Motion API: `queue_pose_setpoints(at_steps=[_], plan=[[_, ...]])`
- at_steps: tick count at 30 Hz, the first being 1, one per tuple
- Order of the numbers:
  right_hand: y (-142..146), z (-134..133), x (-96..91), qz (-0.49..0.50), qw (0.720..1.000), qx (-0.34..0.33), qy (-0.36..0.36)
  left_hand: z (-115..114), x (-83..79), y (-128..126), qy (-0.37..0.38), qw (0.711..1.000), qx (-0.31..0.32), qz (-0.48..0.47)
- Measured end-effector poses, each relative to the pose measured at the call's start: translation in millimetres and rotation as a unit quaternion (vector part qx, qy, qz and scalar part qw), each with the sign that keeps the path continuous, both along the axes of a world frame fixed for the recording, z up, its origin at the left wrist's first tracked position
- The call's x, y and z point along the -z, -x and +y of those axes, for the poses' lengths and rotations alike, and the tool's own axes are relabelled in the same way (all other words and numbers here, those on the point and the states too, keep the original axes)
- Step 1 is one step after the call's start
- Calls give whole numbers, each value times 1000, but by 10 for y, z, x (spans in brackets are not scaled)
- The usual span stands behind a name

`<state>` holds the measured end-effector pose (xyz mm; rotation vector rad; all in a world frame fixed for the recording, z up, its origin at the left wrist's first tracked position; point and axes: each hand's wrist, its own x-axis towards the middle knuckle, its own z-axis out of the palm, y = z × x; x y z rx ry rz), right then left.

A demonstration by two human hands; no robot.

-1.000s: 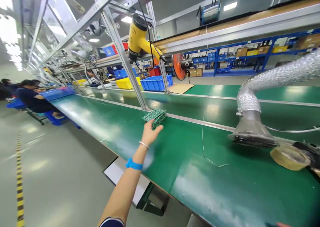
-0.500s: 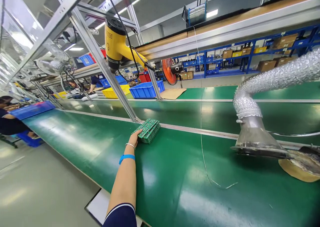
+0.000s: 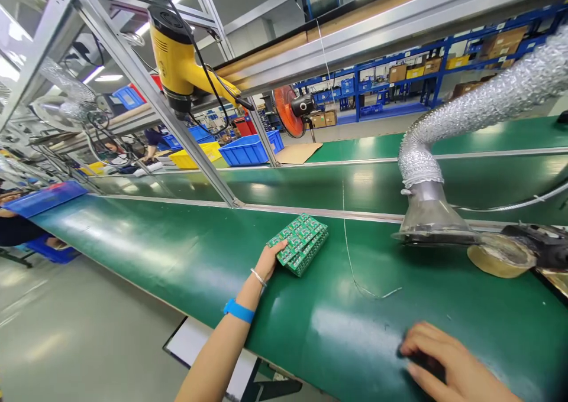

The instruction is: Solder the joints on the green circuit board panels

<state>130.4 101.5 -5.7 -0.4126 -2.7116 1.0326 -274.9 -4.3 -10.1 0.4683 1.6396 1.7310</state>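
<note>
A stack of green circuit boards (image 3: 304,242) lies on the green conveyor belt (image 3: 177,248). My left hand (image 3: 270,258), with a bracelet and a blue wristband, grips the near left edge of the stack with its fingers over the top board. My right hand (image 3: 448,363) rests on the belt at the lower right, fingers curled over a small dark thing I cannot make out.
A silver flexible duct with a funnel hood (image 3: 432,216) hangs over the belt at right, next to a tape roll (image 3: 499,257). A thin solder wire (image 3: 350,260) dangles onto the belt. A yellow heat gun (image 3: 177,65) hangs overhead. Blue and yellow bins (image 3: 248,148) stand behind.
My left hand has taken hold of the circuit board stack and dragged it right along the belt toward me. My right hand has come into view at the lower right.
</note>
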Motion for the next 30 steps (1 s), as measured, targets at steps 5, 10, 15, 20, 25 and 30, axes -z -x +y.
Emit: queue_pose_setpoints(at_steps=[5, 10, 15, 20, 25, 30], plan=[[459, 232, -65, 61, 982, 42, -174, 152, -5, -524, -23, 999, 37, -7], [525, 403, 65, 36, 972, 85, -215, 235, -53, -808, -34, 998, 60, -4], [102, 451, -187, 82, 960, 192, -189, 273, -51, -998, -30, 998, 55, 0], [-108, 325, -507, 290, 920, 238, -115, 412, 7, -1273, -27, 999, 39, 9], [-94, 87, -539, 309, 942, 51, -117, 487, -61, -1314, -42, 996, 54, 64], [-145, -76, -649, 296, 951, -68, -67, 352, -390, -1211, -48, 979, 15, 197]])
